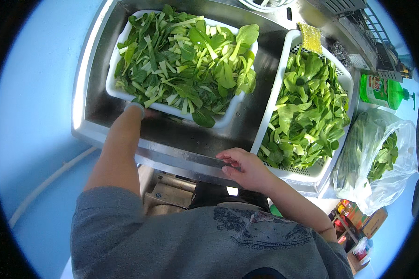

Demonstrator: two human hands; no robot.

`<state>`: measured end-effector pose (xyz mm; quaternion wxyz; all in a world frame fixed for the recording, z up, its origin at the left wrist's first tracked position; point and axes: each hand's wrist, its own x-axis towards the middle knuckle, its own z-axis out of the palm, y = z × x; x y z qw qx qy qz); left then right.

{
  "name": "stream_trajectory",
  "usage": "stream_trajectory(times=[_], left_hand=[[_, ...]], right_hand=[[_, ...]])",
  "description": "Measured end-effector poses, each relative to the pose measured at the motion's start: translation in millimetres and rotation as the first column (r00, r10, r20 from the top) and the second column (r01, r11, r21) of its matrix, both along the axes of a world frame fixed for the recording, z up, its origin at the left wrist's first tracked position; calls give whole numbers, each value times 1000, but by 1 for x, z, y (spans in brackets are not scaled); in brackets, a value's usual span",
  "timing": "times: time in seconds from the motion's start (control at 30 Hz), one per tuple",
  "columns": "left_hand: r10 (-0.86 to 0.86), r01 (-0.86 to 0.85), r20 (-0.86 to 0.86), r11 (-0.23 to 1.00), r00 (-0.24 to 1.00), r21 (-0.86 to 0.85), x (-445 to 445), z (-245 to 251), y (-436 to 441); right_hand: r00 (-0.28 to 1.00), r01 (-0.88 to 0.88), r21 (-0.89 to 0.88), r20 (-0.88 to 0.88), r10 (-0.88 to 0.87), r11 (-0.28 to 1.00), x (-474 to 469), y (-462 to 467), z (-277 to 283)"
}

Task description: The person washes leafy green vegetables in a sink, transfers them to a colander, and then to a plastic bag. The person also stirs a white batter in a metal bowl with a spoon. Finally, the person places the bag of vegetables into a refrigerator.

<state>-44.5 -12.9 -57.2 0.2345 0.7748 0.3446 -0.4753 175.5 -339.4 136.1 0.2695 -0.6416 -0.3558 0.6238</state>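
Observation:
A white plastic tub [227, 120] heaped with leafy greens [181, 66], some leaves whole and some in cut pieces, sits in the stainless steel sink [202, 139]. My left forearm reaches down at the tub's near left corner; a band circles the wrist, and the left hand itself is hidden below the tub's rim. At the sink's front edge is my right hand [242, 167], fingers curled loosely and apart from the thumb, with nothing in it. Just right of it, a white perforated basket [274, 94] full of green leaves [307, 111] stands across the sink's right part.
A yellow scouring pad [310, 37] hangs over the basket's far rim. To the right are a green soap pump bottle [384, 91] and a clear plastic bag [356, 164] of greens. A wire rack [373, 28] stands at the upper right, and cartons [373, 223] lie low at the right.

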Motion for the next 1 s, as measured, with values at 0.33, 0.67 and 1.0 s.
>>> stream_trajectory(times=[0.33,0.67,1.0], left_hand=[[-231,309,261,898,937,-314,43,-59,-97],[-262,365,326,877,908,-312,42,-120,-155],[-360,457,286,755,888,-470,76,68,-90]], right_hand=[[995,98,-73,-17,-100,992,-4,18,-28],[721,220,246,610,-327,944,35,76,-62],[473,71,-153,875,102,986,38,124,-147]])
